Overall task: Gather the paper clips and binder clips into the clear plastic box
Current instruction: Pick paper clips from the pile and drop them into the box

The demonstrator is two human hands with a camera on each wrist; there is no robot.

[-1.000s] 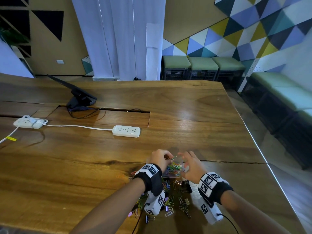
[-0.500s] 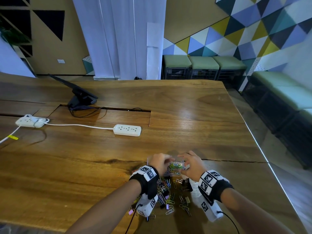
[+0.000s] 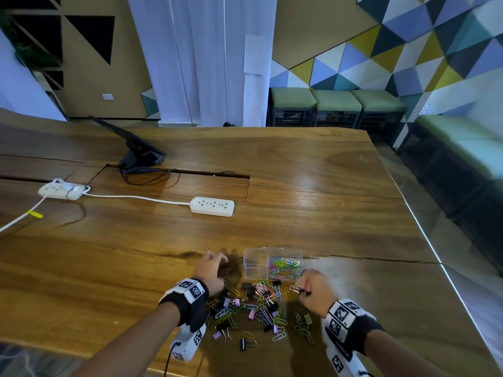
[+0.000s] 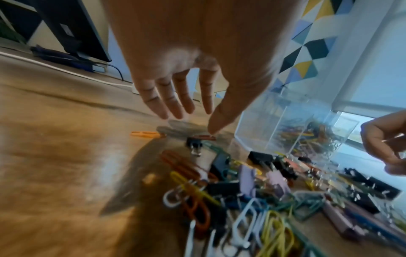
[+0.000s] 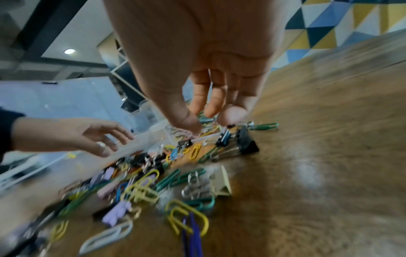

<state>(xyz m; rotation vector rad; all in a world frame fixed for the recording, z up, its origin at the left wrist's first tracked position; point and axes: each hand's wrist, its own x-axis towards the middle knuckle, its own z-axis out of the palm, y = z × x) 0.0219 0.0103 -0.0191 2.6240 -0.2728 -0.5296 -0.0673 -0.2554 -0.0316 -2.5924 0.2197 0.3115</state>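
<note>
Clear plastic box sitting on table, holding coloured paper clips. Left hand hovering beside box, fingers spread loose, empty. Right hand pinching binder clip near box.

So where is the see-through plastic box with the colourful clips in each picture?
Head view: the clear plastic box stands on the wooden table, just beyond the clip pile, between the hands.
Left wrist view: right of middle, the box.
Right wrist view: blurry, left of middle, behind the thumb.
Shared landmark: the heap of coloured paper clips in front.
</note>
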